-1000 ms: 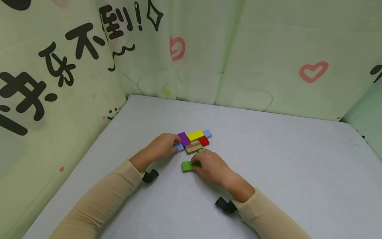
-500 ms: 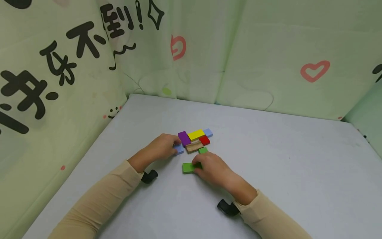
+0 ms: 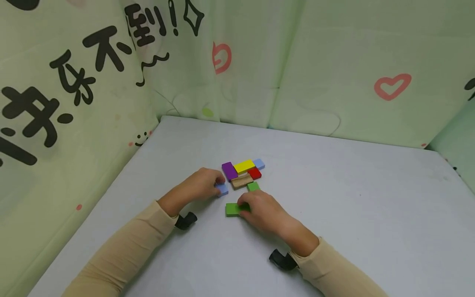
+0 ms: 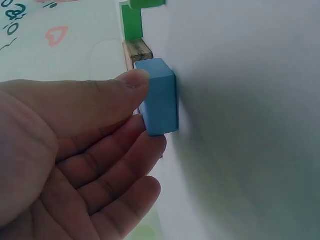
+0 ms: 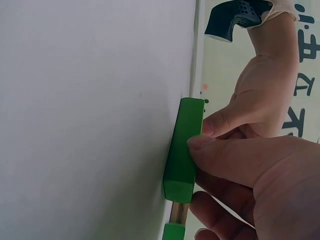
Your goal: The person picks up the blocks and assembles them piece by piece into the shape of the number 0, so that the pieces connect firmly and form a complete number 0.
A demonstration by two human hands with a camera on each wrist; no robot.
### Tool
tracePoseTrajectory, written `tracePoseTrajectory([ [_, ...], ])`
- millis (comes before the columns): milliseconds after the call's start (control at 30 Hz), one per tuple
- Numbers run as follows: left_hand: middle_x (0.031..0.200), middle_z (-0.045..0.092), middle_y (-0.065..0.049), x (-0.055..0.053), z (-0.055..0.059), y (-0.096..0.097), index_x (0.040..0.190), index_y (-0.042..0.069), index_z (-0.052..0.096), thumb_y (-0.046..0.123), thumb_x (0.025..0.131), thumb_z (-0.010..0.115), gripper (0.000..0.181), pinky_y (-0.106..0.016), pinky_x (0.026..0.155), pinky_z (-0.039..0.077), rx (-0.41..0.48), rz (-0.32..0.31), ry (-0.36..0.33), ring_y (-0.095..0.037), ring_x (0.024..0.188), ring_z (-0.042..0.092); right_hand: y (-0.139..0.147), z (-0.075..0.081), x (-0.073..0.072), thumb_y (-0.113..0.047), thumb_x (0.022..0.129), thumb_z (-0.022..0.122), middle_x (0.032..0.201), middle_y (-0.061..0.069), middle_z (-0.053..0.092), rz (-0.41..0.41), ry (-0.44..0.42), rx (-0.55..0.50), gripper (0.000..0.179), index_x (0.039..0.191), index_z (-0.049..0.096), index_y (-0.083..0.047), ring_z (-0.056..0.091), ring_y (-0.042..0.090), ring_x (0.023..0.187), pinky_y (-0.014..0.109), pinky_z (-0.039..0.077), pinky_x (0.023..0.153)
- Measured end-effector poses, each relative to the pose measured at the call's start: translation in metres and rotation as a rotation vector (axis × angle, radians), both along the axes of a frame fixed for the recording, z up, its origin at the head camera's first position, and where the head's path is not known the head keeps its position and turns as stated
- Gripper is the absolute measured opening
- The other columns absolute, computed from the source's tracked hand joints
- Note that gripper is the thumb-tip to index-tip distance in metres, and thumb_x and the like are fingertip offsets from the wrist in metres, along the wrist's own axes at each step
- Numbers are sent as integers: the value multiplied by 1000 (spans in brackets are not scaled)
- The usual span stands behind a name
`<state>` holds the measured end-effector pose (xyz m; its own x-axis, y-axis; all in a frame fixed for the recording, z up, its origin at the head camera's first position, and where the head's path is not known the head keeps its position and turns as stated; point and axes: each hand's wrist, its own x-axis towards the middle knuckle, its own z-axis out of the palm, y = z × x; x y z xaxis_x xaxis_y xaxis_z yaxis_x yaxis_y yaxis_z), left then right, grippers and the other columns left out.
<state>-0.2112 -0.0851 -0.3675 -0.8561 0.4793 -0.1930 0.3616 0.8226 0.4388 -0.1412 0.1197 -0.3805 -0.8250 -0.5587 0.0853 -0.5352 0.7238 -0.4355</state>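
Two grasps, centre of the head frame: left hand pinches a blue block, right hand a long green block slightly lower; step judged positioning, next move probably needing careful alignment.

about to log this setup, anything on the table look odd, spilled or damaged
No spill or damage shows. Only the wooden block looks odd: grained brown, while the held blue block and held green block are plain-coloured.

White tabletop, on it purple rectangular block, yellow rectangular block, red block, wood-grain block, two light-blue blocks, two green blocks
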Motion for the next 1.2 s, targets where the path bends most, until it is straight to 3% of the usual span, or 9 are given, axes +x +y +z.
tracePoseTrajectory([
  [333, 111, 68, -6, 3, 1, -1, 120, 2, 68, 10, 91, 75, 32, -35, 95, 51, -14, 15, -29, -19, 98, 61, -6, -2, 0, -8, 87, 78, 99, 6, 71, 11, 17, -14, 17, 102, 71, -3, 62, 25, 95, 42, 52, 89],
  [1200, 107, 68, -5, 10, 4, -7, 116, 1, 68, 10, 89, 77, 30, -36, 94, 51, -27, -20, -29, -20, 97, 60, -24, 1, -3, -8, 87, 78, 99, 8, 70, -70, -22, -9, 18, 102, 71, -2, 62, 25, 93, 41, 52, 86],
])
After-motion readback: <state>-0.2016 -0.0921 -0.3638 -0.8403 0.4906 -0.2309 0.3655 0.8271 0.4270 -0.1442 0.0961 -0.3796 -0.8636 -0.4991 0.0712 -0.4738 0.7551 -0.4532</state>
